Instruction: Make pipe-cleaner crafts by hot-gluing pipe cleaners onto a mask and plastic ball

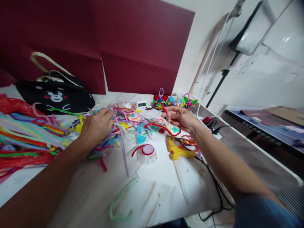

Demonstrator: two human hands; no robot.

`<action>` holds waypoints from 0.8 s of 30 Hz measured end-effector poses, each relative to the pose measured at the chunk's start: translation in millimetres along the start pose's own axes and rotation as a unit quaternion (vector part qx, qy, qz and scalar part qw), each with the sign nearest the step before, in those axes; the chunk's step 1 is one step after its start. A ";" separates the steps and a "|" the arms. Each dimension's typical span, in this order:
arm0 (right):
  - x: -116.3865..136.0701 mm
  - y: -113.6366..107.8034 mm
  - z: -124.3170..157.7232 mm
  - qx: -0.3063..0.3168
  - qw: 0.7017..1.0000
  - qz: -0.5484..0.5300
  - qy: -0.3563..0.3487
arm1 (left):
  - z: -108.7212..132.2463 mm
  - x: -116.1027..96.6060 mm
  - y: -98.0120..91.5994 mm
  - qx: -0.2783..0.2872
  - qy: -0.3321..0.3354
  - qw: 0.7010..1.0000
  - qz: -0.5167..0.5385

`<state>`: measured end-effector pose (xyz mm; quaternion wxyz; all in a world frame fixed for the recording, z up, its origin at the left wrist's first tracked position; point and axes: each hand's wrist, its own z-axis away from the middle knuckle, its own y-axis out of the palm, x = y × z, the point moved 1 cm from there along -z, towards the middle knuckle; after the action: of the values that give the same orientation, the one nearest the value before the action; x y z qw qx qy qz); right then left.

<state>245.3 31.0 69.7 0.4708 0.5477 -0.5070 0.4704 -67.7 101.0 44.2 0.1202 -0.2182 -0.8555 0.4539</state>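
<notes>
My right hand [178, 117] is closed on a red pipe cleaner [174, 134], whose loop hangs below the fingers above the table. My left hand [98, 125] reaches into a tangled heap of coloured pipe cleaners [129, 112]. Its fingers are curled together, and what they grip, if anything, cannot be made out. A lilac pipe cleaner [123, 155] slants down the table from beside those fingers. Between the hands and nearer to me sits a clear dome [146, 157] with a lilac coil ringed in red on top. A yellow glue gun [180, 152] lies below my right hand.
Bundled pipe cleaners [28, 133] fill the left side, before a black bag [55, 96]. Finished-looking colourful ornaments [161, 102] and a small digital clock [141, 104] stand behind. Black cables [217, 190] run down the right edge. A green pipe cleaner [116, 202] lies in front.
</notes>
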 end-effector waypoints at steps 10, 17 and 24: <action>-29.3 -8.2 69.5 -0.037 0.827 0.507 -0.238 | 27.8 -65.2 6.2 0.152 0.055 0.931 0.328; -58.5 17.3 78.9 0.073 0.779 0.575 -0.240 | 42.4 -59.6 29.4 0.209 0.089 0.898 0.376; -65.8 48.2 95.1 0.073 0.779 0.585 -0.214 | 47.1 -64.8 28.1 0.229 0.107 0.876 0.411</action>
<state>197.9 -58.1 -4.5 -0.0575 0.2650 -0.7816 0.5618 -22.5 49.5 -5.8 0.0606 -0.5639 -0.5432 0.6191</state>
